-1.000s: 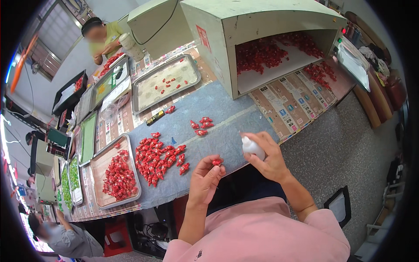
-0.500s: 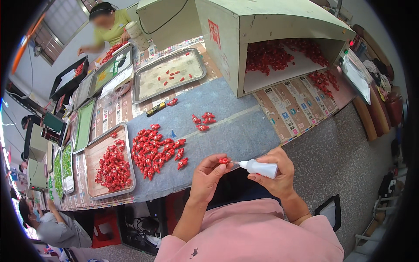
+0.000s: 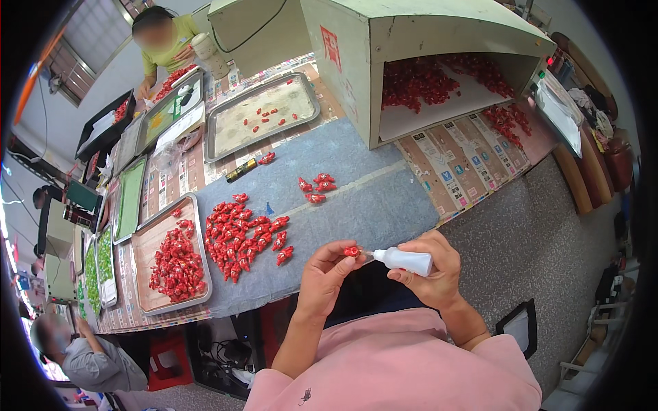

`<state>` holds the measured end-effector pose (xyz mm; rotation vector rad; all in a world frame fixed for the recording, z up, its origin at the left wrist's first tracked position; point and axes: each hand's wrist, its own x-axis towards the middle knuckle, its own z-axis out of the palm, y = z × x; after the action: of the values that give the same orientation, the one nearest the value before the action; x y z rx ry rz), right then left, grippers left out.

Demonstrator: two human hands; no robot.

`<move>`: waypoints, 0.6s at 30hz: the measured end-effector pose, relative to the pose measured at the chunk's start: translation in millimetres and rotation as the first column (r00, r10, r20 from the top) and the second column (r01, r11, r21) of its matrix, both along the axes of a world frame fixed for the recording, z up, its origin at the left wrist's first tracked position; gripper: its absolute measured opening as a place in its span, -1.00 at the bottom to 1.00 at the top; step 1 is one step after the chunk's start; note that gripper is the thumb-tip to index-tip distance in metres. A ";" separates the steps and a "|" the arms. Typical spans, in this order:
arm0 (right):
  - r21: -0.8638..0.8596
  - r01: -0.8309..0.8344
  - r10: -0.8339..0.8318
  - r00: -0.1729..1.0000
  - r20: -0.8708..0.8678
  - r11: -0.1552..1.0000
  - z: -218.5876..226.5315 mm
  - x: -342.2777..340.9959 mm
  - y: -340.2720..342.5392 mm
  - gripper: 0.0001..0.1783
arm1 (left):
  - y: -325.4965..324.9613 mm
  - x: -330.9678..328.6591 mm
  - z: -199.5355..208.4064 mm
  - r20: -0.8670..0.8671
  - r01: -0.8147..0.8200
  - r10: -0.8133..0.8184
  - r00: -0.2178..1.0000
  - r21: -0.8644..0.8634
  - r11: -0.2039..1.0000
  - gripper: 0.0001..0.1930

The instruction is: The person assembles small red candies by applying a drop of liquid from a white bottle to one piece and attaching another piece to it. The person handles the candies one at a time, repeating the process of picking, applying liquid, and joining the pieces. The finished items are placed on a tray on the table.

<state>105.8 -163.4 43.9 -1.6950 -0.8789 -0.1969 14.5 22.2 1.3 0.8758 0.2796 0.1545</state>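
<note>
Overhead, the head view shows the left hand (image 3: 327, 274) pinching a small red piece (image 3: 351, 251) between its fingertips, just off the near edge of the grey table mat (image 3: 370, 198). Right hand (image 3: 428, 270) is closed around a white squeeze bottle (image 3: 404, 260), nozzle touching that piece. Loose red pieces (image 3: 243, 233) lie heaped on the mat beside a metal tray (image 3: 202, 274).

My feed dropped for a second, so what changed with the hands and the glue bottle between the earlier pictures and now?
The right hand lifted the small white bottle off the table edge and turned its tip toward the red piece. The left hand raised that piece from the grey mat to meet the tip. The red pile and the trays stayed put.
</note>
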 end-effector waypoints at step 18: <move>-0.041 0.003 -0.003 1.000 0.000 0.999 13.5 -6.1 -6.6 -0.59 | -2.0 0.0 -1.9 0.006 -0.019 0.019 1.000 0.024 1.000 -0.75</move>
<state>99.7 -169.9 57.4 -1.7349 -0.8852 -0.1818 14.5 20.2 -0.6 0.8970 0.2809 0.1782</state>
